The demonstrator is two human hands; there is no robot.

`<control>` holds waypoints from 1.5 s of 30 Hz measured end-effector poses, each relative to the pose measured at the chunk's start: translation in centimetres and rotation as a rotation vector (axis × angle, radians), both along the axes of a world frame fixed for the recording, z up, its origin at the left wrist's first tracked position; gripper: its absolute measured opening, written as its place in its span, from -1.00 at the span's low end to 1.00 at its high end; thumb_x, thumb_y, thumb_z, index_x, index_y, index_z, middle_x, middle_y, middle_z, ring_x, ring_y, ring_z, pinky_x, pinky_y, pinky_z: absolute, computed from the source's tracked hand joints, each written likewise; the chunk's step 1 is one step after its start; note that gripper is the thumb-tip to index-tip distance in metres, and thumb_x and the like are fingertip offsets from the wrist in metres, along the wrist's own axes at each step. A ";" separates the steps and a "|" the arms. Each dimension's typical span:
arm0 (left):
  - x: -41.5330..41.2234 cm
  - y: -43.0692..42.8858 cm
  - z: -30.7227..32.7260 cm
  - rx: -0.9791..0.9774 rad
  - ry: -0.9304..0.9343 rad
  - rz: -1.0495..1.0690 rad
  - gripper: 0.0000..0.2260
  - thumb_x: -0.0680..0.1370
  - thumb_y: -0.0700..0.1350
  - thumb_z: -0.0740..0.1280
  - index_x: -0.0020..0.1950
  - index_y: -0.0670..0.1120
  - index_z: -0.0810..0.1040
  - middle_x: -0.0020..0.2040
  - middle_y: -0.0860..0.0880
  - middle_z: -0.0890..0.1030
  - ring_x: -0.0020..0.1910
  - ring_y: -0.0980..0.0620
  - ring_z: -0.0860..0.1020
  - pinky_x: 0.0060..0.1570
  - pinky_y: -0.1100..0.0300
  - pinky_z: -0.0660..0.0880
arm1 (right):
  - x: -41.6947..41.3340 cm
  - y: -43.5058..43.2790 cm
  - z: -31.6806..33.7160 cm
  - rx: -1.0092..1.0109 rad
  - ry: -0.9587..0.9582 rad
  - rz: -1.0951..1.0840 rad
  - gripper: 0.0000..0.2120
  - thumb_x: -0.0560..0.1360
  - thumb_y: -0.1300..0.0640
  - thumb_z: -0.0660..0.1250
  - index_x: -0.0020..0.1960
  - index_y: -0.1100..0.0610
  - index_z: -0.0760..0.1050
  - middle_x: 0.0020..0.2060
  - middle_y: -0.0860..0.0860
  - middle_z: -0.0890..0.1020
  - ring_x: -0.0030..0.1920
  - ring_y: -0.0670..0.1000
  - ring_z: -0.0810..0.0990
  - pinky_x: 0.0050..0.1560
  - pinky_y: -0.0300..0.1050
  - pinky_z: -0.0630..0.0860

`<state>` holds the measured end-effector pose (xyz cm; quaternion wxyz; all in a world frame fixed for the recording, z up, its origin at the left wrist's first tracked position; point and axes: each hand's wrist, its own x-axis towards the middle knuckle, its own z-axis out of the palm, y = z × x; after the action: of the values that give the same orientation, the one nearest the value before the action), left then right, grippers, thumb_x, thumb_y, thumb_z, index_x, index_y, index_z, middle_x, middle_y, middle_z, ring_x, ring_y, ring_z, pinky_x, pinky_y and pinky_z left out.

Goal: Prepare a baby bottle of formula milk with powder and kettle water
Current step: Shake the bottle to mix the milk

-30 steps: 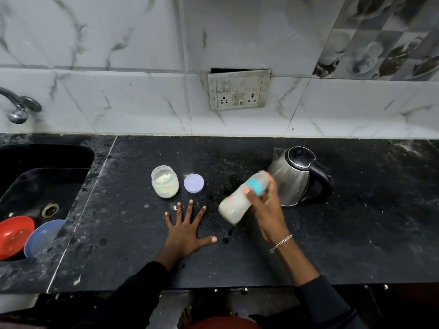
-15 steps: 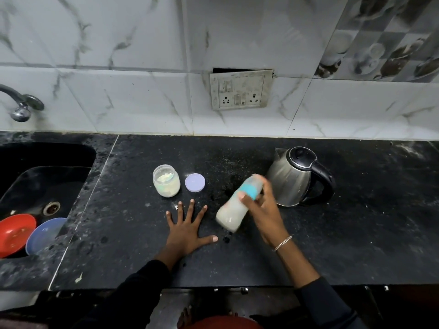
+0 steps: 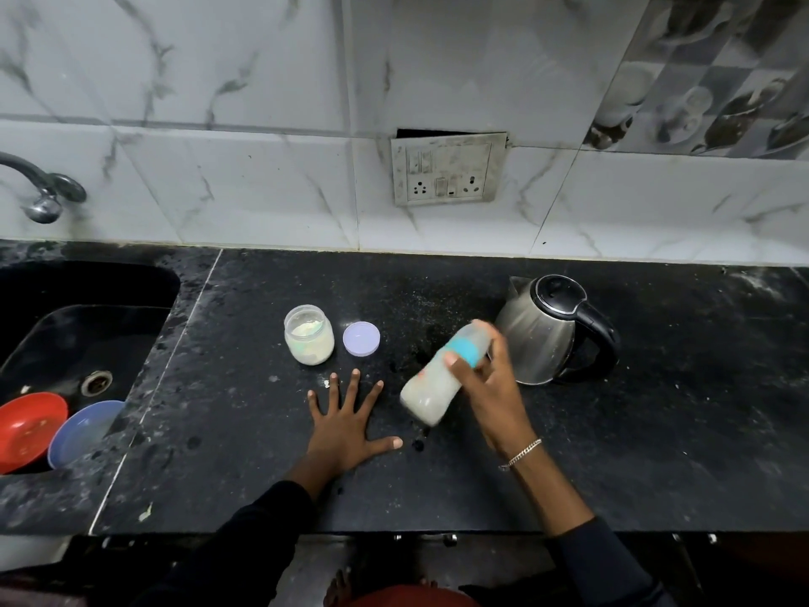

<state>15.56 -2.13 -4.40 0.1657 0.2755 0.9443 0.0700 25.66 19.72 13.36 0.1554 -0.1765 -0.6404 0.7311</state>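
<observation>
Black speckled stone table (image 3: 656,431), seen from above. The right hand (image 3: 494,387) grasps a baby bottle (image 3: 431,394) of milky white liquid, fingers wrapped round its teal collar. The bottle is tilted, base toward the person, slightly blurred, just in front of a steel kettle (image 3: 538,335). The left hand (image 3: 346,427) lies flat on the table, fingers spread and released. Beyond it stand an open powder jar (image 3: 308,339) and, just beside it, a lilac lid (image 3: 361,338). A red bowl (image 3: 26,427) and a blue bowl (image 3: 83,431) sit in the sink (image 3: 87,291) at left.

Brushed-metal kettle (image 3: 538,335), translucent plastic bottle (image 3: 431,387), speckled black stone counter (image 3: 656,431), glossy marble tiles (image 3: 219,81).
</observation>
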 end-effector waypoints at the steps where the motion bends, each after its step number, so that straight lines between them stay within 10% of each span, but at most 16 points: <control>1: 0.0 -0.1 0.0 -0.003 0.001 0.000 0.07 0.31 0.78 -0.05 0.70 0.34 -0.22 0.76 -0.05 -0.24 0.70 -0.33 -0.30 0.49 -0.54 -0.33 | 0.2 -0.3 -0.2 0.074 -0.021 0.081 -0.38 0.44 0.13 0.54 0.42 -0.01 0.38 0.16 0.00 0.60 0.03 -0.12 0.63 0.05 -0.10 0.63; 20: -0.2 0.0 0.0 -0.002 -0.009 -0.008 0.06 0.33 0.77 0.00 0.69 0.33 -0.26 0.75 -0.05 -0.29 0.69 -0.33 -0.34 0.48 -0.55 -0.35 | -0.4 0.5 -2.1 0.050 -0.132 -0.008 -0.33 0.50 0.23 0.53 0.48 -0.08 0.30 0.19 0.06 0.60 0.08 -0.07 0.66 -0.10 -0.11 0.67; 45: -0.8 -0.1 1.3 0.006 -0.143 -0.006 0.08 0.35 0.71 0.16 0.70 0.33 -0.25 0.74 -0.05 -0.32 0.66 -0.33 -0.40 0.48 -0.57 -0.36 | -13.3 4.8 -6.7 0.636 -0.386 0.011 -0.39 0.38 0.11 0.63 0.25 0.03 0.32 0.12 0.03 0.57 0.09 0.08 0.58 0.15 0.06 0.58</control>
<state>14.74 -2.20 -3.09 0.2321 0.2729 0.9291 0.0916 12.34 24.54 6.65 0.0749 -0.2503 -0.8541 0.4498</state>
